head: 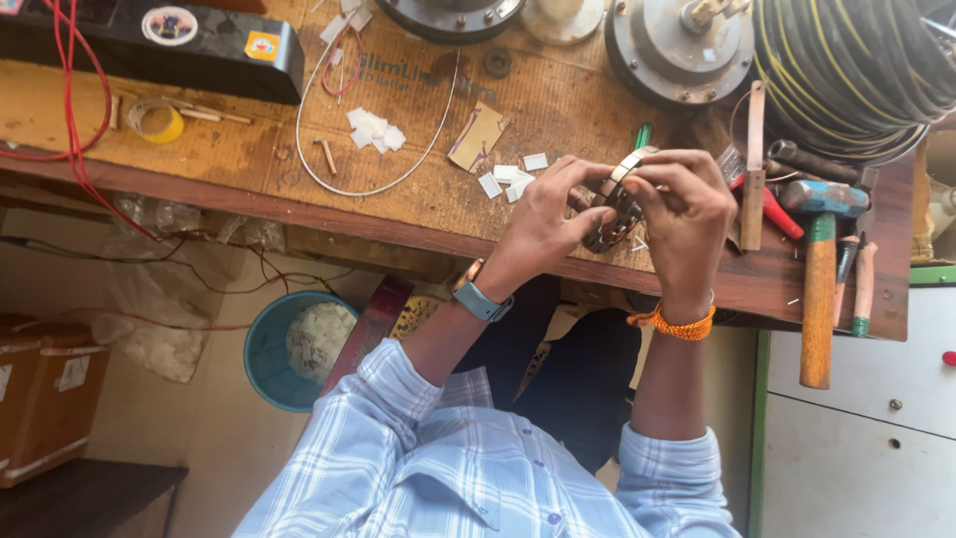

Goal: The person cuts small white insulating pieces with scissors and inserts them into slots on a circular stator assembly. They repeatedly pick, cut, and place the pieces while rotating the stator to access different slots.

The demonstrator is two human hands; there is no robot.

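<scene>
A small round metal part (pixel 612 209) is sitting between both hands over the front edge of the wooden surface (pixel 249 159), its long axis running up and away. The left hand (pixel 543 224) and right hand (pixel 687 214) are both pinching it, equally near. A black box (pixel 199 50) with round and orange stickers is lying far left, white paper scraps (pixel 374 130) nearer, a hammer (pixel 819 269) just right.

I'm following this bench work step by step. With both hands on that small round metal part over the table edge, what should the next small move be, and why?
Probably draw the round metal part back over the wooden bench before working it further. The left hand and right hand pinch it with their fingertips right above the bench's front edge, so anything that slips loose could fall to the floor rather than land on the wood.
</scene>
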